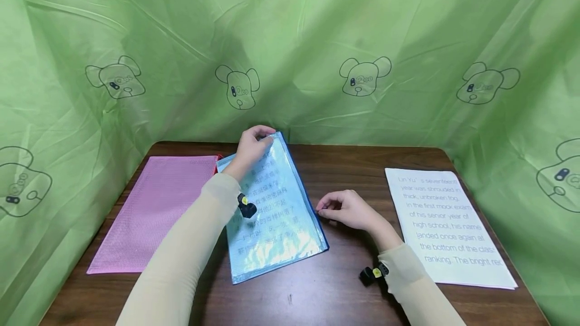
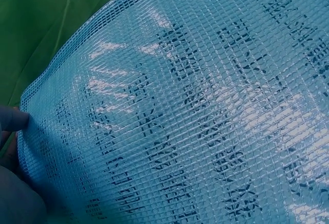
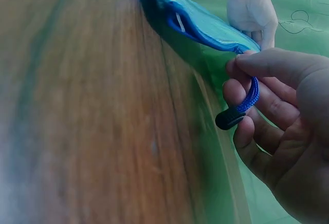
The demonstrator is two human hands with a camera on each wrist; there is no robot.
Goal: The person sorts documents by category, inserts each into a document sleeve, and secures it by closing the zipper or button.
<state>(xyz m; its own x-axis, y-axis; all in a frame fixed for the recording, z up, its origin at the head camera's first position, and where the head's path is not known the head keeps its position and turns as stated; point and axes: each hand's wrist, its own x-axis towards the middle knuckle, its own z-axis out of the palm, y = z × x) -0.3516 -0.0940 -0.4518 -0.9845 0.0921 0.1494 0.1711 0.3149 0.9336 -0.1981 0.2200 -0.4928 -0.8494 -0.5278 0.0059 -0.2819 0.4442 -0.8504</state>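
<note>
A blue mesh zip pouch (image 1: 290, 220) lies tilted near the middle of the table, with a sheet of printed characters showing through it. At its far edge, my left hand (image 1: 251, 147) pinches the top corner between thumb and fingers. The left wrist view has the pouch's mesh (image 2: 154, 111) close up, with fingertips at its edge. My right hand (image 1: 349, 209) is beside the pouch's right edge. In the right wrist view its thumb and forefinger pinch a blue cord zipper pull (image 3: 253, 93) with a dark end. The pouch's edge (image 3: 180, 21) gapes farther along, showing something white inside.
On the left lies a pink mesh pouch (image 1: 158, 210), a bit of red edge showing at its far right corner. White sheets printed with English text (image 1: 446, 230) lie on the right. Green curtain (image 1: 299, 39) hangs behind and beside the brown table (image 1: 353, 160).
</note>
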